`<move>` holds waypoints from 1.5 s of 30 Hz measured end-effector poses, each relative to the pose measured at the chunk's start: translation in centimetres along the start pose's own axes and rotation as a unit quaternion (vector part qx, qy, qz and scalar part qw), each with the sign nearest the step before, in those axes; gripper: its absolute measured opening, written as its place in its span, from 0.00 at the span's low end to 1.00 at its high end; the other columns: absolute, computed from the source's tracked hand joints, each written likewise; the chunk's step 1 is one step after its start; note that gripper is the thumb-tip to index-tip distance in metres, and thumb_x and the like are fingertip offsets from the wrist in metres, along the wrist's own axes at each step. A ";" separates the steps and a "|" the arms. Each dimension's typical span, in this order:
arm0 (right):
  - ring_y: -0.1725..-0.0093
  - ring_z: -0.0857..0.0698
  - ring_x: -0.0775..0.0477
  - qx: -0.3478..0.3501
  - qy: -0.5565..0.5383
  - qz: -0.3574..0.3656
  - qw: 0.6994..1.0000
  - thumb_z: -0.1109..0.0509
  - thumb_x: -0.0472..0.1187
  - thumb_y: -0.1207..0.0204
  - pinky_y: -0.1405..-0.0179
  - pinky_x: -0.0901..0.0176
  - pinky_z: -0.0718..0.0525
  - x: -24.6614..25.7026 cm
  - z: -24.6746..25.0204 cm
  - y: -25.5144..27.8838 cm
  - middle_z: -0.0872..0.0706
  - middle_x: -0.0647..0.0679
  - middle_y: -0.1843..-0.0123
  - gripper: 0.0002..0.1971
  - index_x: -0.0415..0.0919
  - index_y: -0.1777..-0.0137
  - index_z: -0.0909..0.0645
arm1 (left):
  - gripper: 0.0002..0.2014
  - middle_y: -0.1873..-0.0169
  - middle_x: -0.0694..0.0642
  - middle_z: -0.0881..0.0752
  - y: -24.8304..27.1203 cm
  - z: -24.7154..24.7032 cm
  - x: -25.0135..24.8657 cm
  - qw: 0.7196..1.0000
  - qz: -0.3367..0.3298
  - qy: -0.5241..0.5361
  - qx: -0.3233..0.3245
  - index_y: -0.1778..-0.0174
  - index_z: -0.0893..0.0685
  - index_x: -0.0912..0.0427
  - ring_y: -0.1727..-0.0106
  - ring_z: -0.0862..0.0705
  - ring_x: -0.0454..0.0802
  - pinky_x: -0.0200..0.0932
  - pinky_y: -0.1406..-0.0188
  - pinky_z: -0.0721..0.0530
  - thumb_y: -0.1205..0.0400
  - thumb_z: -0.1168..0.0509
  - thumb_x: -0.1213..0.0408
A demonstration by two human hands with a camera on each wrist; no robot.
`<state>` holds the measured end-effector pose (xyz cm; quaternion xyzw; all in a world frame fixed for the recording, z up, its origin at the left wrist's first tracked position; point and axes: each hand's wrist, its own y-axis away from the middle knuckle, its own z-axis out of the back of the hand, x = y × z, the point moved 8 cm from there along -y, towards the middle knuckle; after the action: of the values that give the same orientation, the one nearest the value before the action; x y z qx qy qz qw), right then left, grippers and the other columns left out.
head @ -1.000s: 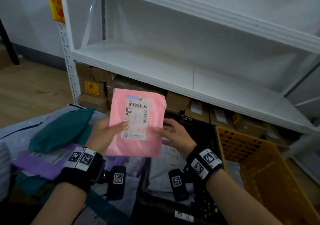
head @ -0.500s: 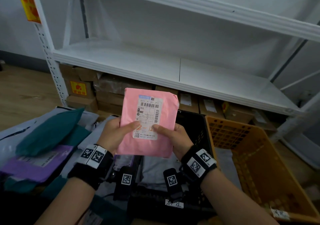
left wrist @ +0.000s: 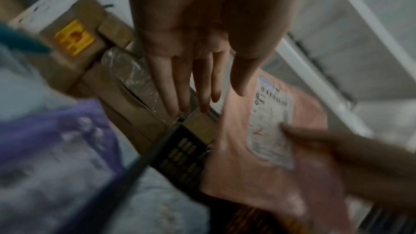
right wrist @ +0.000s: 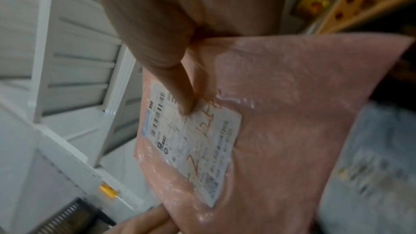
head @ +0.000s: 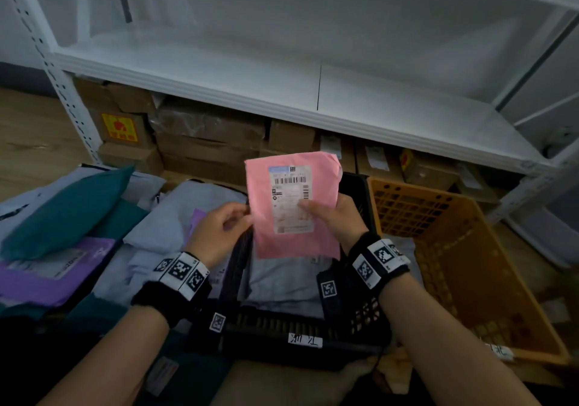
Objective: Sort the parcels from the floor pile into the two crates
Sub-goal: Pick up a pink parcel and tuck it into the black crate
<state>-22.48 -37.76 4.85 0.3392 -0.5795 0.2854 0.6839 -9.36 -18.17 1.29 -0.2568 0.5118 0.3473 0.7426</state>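
A pile of soft parcels, teal, purple and grey, lies on the floor to the left of the person's hands, with cardboard boxes stacked under a white shelf beyond the fingertips. The left hand hangs beside the left edge of the pink parcel; the left wrist view shows its fingers straight and spread, gripping nothing, with a thumb just short of the parcel's label. The right hand alone carries the parcel, thumb pressed on the white shipping label and fingers curled behind, holding it upright above the black crate, which already contains grey parcels. To the right of that hand stands the orange crate, its floor largely bare. Each crate bears a small handwritten tag on its near wall; the writing is too small to read.

The step appears to be reading the label to choose a crate. It is best done by sliding the thumb clear of the handwritten red marks seen in the right wrist view, and keeping the face flat toward the eyes. The pinch should stay firm, since the slick film could slip from a one-handed hold. Once decided, the parcel is best lowered flat onto the chosen crate's contents, not tossed.
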 end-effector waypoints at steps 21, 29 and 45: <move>0.26 0.21 0.35 0.479 0.621 -0.168 0.597 0.34 0.45 0.14 0.29 0.46 0.25 -32.7 -11.7 -3.9 0.24 0.33 0.22 0.24 0.33 0.22 0.27 | 0.20 0.34 0.58 0.16 0.4 -3.5 9.9 0.971 0.092 -0.119 0.183 0.28 0.24 0.63 0.28 0.22 0.49 0.48 0.26 0.26 0.17 0.34 0.69; 0.17 0.31 0.40 0.489 0.680 -0.101 0.536 0.37 0.49 0.12 0.21 0.49 0.28 -33.2 -12.6 -1.9 0.33 0.41 0.15 0.29 0.41 0.15 0.36 | 0.23 0.33 0.54 0.16 0.5 -3.5 9.9 0.973 0.096 -0.093 0.190 0.25 0.26 0.61 0.27 0.22 0.45 0.47 0.25 0.27 0.17 0.34 0.69; 0.29 0.19 0.36 0.439 0.629 -0.152 0.623 0.42 0.43 0.10 0.33 0.54 0.23 -30.4 -12.9 -0.6 0.20 0.35 0.26 0.20 0.33 0.25 0.22 | 0.11 0.44 0.60 0.12 0.8 -3.4 9.7 0.972 0.119 -0.095 0.178 0.39 0.21 0.67 0.39 0.19 0.44 0.43 0.33 0.26 0.17 0.35 0.70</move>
<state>-19.30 -27.83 -26.49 0.4205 0.2464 0.5417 0.6849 -9.71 -17.75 -9.01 -0.0230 0.5194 0.3593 0.7750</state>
